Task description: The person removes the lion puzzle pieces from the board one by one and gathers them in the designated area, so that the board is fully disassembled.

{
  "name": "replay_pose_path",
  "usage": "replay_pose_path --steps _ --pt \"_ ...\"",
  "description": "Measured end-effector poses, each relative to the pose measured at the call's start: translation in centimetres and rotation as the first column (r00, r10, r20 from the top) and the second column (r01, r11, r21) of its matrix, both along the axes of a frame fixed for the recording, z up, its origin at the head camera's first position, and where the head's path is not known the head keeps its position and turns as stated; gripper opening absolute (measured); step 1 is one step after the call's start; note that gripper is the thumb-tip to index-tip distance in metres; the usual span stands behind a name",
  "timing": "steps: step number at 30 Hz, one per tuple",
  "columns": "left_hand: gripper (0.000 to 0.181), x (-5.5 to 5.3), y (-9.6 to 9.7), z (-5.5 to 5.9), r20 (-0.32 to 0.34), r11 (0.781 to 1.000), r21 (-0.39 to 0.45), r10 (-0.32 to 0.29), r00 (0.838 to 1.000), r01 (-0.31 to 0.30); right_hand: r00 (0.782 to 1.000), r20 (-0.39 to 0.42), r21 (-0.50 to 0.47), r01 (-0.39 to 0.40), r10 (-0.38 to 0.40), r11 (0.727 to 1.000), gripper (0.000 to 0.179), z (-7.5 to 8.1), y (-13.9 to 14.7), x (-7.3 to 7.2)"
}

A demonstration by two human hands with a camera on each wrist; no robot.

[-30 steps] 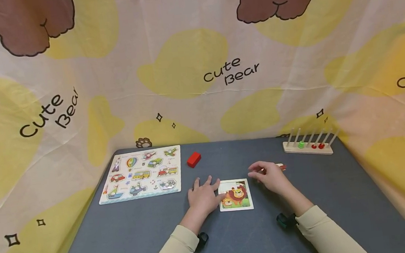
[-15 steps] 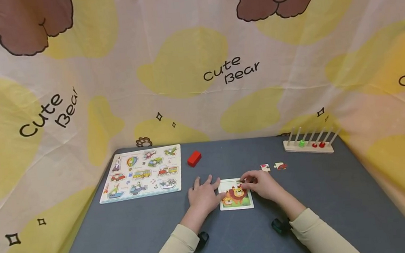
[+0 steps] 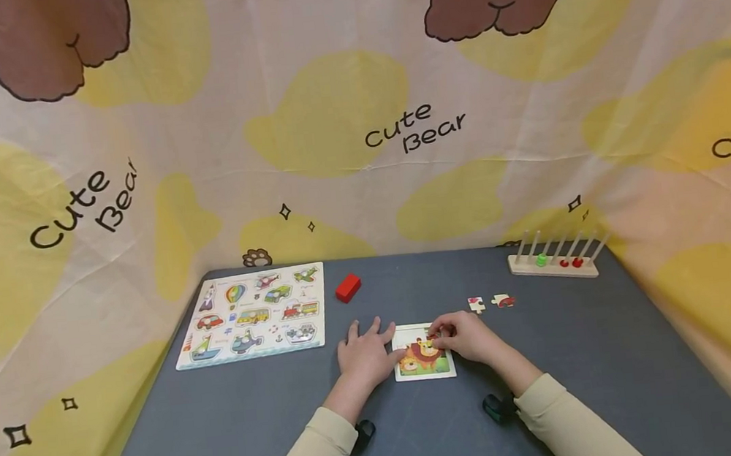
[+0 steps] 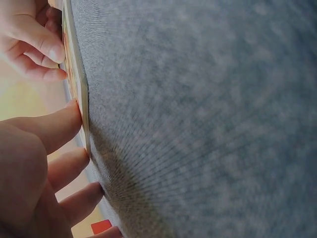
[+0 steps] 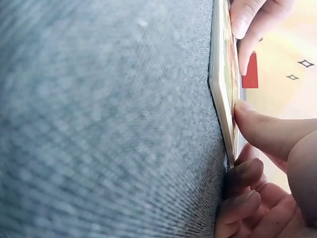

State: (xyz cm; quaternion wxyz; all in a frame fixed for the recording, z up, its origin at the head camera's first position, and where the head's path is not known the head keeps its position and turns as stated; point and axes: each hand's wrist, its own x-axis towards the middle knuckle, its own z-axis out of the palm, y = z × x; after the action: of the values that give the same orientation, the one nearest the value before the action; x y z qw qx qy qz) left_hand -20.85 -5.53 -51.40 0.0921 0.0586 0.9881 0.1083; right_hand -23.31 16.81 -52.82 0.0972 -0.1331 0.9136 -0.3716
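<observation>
A small white-framed jigsaw puzzle (image 3: 424, 374) with a lion picture lies on the dark table between the two hands; its upper left part is bare white. My left hand (image 3: 366, 356) is spread at its left side, thumb on the picture and index finger by the frame edge. Over the upper right of the picture, my right hand (image 3: 471, 337) pinches a puzzle piece (image 3: 429, 333) between thumb and index finger, mostly hidden by the fingertips. In the right wrist view, the right thumb (image 5: 252, 119) comes down on the picture surface near the frame's corner.
Two loose puzzle pieces (image 3: 503, 301) lie beyond the right hand. A red block (image 3: 348, 288) sits behind the left hand. A vehicle picture board (image 3: 248, 316) lies at the left. A wooden peg stand (image 3: 553, 266) with green and red beads stands at back right.
My right hand has moved left from beside the loose pieces onto the puzzle's upper right, uncovering those pieces. The left hand has stayed in place.
</observation>
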Motion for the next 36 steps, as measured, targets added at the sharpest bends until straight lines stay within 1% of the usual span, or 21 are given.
replay_pose_path --steps 5,9,14,17,22,25,28,32,36 --pt "0.064 -0.03 0.07 -0.03 -0.001 1.000 -0.001 -0.001 1.000 0.001 1.000 -0.003 0.019 -0.014 0.014 1.000 0.007 0.16 0.12 -0.04" --pt "0.064 -0.03 0.03 -0.01 0.001 1.000 0.009 0.004 1.000 -0.004 1.000 0.012 0.033 -0.030 0.029 0.999 0.009 0.21 0.06 -0.17" --pt "0.063 -0.01 0.04 0.01 0.001 1.000 0.014 0.005 1.000 -0.005 0.999 0.002 0.038 -0.040 0.040 0.998 0.005 0.18 0.08 -0.24" --pt "0.064 -0.02 0.07 0.00 0.006 1.000 0.012 0.006 1.000 -0.006 0.999 -0.005 0.039 -0.037 0.037 0.999 0.007 0.13 0.14 -0.26" --pt "0.065 -0.04 0.11 0.01 0.010 1.000 0.008 0.007 1.000 -0.007 1.000 -0.003 0.048 -0.024 0.024 0.999 0.018 0.06 0.09 -0.41" --pt "0.064 -0.07 0.11 -0.05 0.009 1.000 0.008 0.008 1.000 -0.008 1.000 -0.005 0.058 -0.024 0.024 0.998 0.021 0.02 0.07 -0.54" --pt "0.064 -0.08 0.10 -0.07 0.009 1.000 0.008 0.009 1.000 -0.009 0.999 -0.014 0.067 -0.040 0.041 0.997 0.018 0.05 0.08 -0.57" --pt "0.064 0.01 0.12 0.08 0.011 1.000 0.014 0.007 1.000 -0.007 0.996 -0.034 0.083 -0.083 0.086 0.993 0.010 0.03 0.26 -0.53" --pt "0.064 0.14 0.14 0.22 0.013 1.000 0.018 0.007 1.000 -0.008 0.990 -0.052 0.084 -0.126 0.131 0.988 0.010 0.02 0.53 -0.49"
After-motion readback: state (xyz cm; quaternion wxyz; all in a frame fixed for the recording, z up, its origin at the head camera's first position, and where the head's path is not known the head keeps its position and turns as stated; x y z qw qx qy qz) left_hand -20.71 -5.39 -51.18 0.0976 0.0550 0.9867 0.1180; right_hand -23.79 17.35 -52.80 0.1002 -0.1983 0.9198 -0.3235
